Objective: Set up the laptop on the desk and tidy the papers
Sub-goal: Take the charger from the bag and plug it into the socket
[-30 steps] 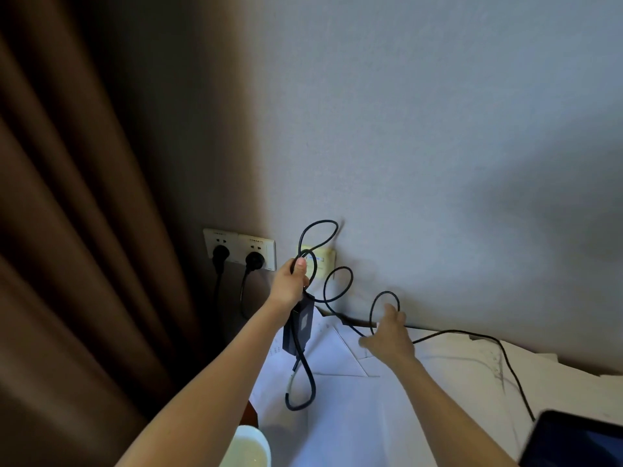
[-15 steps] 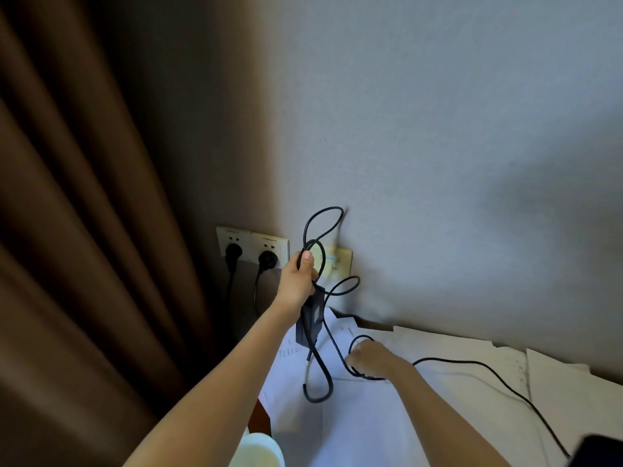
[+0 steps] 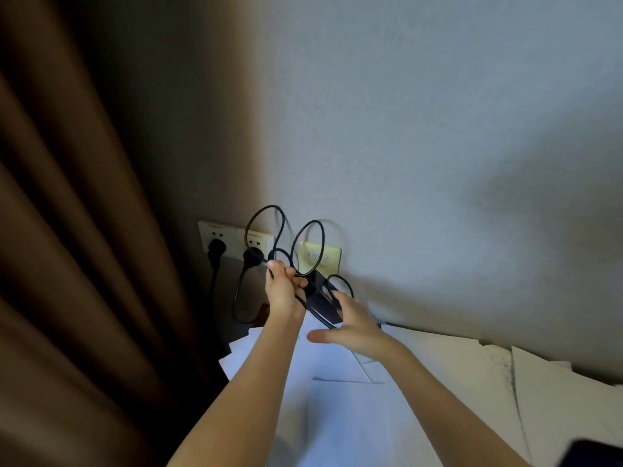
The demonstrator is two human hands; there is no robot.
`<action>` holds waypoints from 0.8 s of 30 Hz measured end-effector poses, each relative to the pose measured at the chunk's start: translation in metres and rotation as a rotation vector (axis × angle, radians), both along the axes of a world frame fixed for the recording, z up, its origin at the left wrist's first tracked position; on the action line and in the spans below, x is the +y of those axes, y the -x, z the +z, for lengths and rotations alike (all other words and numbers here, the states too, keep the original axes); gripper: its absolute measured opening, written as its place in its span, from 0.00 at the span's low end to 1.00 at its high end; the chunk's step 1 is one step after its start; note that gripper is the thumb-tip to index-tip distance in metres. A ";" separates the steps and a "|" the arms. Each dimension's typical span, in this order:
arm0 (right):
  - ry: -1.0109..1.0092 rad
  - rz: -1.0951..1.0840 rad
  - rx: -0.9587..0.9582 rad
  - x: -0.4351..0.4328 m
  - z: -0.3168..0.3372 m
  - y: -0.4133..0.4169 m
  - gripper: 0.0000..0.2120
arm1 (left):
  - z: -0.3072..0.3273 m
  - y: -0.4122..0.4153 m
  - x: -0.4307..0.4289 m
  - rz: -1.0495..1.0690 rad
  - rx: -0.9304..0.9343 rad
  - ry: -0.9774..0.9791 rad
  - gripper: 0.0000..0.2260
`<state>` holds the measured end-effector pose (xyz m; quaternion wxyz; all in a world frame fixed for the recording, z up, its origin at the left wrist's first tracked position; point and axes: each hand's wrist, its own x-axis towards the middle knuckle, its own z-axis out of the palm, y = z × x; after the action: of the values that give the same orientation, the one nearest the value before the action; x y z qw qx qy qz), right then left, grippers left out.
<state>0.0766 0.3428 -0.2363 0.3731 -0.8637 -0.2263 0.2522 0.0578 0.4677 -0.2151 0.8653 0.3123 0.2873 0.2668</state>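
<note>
Head | left hand (image 3: pixel 285 293) grips 1 coiled cable (image 3: pixel 306 246) | right hand (image 3: pixel 354 323) flat against 1 adapter (image 3: pixel 320 299) | 2 plugs (image 3: pixel 215 247)

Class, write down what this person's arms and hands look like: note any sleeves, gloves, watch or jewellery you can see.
Both arms are bare: the left forearm and right forearm show no sleeve up to the frame edge. The left hand and right hand wear no gloves. No watch, bracelet or ring is visible.
</note>
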 end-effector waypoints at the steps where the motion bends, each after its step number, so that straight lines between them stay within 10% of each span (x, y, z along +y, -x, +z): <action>1: 0.066 0.000 -0.114 0.001 -0.005 0.000 0.46 | -0.004 0.000 0.000 0.006 0.009 0.028 0.16; 15: 0.449 0.069 -0.728 0.020 -0.058 0.010 0.25 | -0.071 0.005 0.036 -0.240 0.551 0.059 0.16; 24: 0.398 0.120 -0.471 0.024 -0.079 0.003 0.26 | -0.069 0.000 0.041 -0.494 0.914 -0.734 0.08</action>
<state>0.0734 0.3669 -0.3153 0.1187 -0.9395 -0.3032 0.1062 0.0582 0.5088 -0.2843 0.5282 0.7278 0.4370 -0.0196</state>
